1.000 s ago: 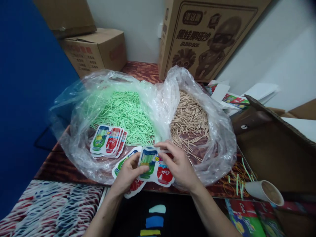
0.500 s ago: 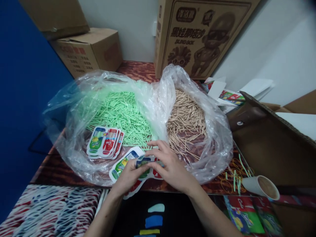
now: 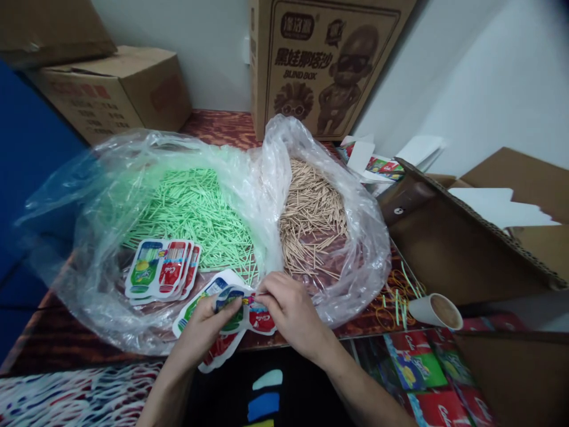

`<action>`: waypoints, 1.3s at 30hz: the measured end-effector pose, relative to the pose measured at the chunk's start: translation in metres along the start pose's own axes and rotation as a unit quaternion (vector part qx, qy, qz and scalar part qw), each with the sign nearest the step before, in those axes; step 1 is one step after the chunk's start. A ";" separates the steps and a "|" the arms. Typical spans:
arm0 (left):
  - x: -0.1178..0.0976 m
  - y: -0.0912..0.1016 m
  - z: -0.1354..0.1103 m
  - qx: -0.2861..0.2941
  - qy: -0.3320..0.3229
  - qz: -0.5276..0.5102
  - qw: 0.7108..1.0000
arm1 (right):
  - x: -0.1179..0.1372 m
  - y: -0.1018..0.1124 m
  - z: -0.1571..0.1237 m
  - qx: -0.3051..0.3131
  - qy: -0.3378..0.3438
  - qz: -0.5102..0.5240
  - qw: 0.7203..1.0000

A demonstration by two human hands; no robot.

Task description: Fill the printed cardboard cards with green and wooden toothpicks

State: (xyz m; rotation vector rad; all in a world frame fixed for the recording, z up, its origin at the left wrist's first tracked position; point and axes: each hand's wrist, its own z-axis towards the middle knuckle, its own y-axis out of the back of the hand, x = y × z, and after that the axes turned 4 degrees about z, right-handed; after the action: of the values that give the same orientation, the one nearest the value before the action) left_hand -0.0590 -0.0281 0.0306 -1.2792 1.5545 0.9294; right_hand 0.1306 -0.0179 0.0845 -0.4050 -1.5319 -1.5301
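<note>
A bottle-shaped Sprite and Cola packet (image 3: 261,320) is held in front of my body. My left hand (image 3: 205,323) is closed on its left part, thumb across the Sprite picture. At its upper right edge my right hand (image 3: 293,311) pinches with bent fingers; whether something thin is also between the fingertips I cannot make out. More such packets (image 3: 224,277) lie under and behind my left hand, partly hidden. Further left, a small overlapping stack of filled packets (image 3: 146,267) shows green and brown sticks in their windows.
Thin green sticks (image 3: 191,207) and brown sticks (image 3: 311,207) lie heaped in clear plastic bags (image 3: 364,237). To the right are a paper cup (image 3: 435,311) on its side, rubber bands (image 3: 386,311), an open carton (image 3: 448,249) and printed packs (image 3: 418,362). Cardboard boxes (image 3: 320,65) stand behind.
My right hand's fingers have gone from spread over the packet to pinching its upper right edge. More of the Cola side shows. The camera view has turned to the right.
</note>
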 end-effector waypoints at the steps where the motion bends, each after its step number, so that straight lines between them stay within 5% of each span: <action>1: 0.000 -0.001 0.000 0.006 0.003 -0.006 1.000 | -0.003 -0.001 -0.001 -0.008 -0.001 -0.002 1.000; 5: -0.002 -0.019 -0.002 0.032 0.009 -0.034 0.999 | -0.011 -0.008 -0.003 -0.065 0.023 -0.039 0.997; 10: -0.003 -0.047 -0.003 -0.050 -0.009 0.000 0.999 | -0.018 -0.014 -0.005 -0.134 0.065 -0.085 0.985; 18: -0.004 -0.050 -0.002 -0.040 -0.046 0.074 0.995 | -0.016 -0.012 -0.016 -0.139 0.018 -0.028 0.990; 23: -0.008 -0.046 -0.007 -0.049 -0.015 0.014 0.999 | -0.053 0.024 0.000 -0.009 -0.043 0.093 0.995; 26: -0.011 -0.040 -0.013 -0.080 0.012 -0.039 0.996 | -0.109 0.062 0.016 -0.067 -0.131 -0.099 0.984; 28: -0.012 -0.036 -0.015 -0.107 0.029 -0.079 0.991 | -0.144 0.082 0.024 -0.042 -0.166 -0.269 0.948; 31: -0.010 -0.032 -0.016 -0.130 0.038 -0.113 0.984 | -0.175 0.096 0.027 0.016 -0.159 -0.394 0.905; 34: -0.007 -0.029 -0.014 -0.133 0.046 -0.116 0.983 | -0.183 0.098 0.025 0.025 -0.143 -0.418 0.897; 39: -0.005 -0.028 -0.012 -0.138 0.044 -0.107 0.984 | -0.180 0.093 0.029 0.020 -0.169 -0.334 0.927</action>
State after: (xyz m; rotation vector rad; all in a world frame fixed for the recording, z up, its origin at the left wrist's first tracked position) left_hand -0.0336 -0.0431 0.0393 -1.6690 1.3532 0.9832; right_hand 0.2877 0.0898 0.0097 -0.1191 -2.1094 -2.0136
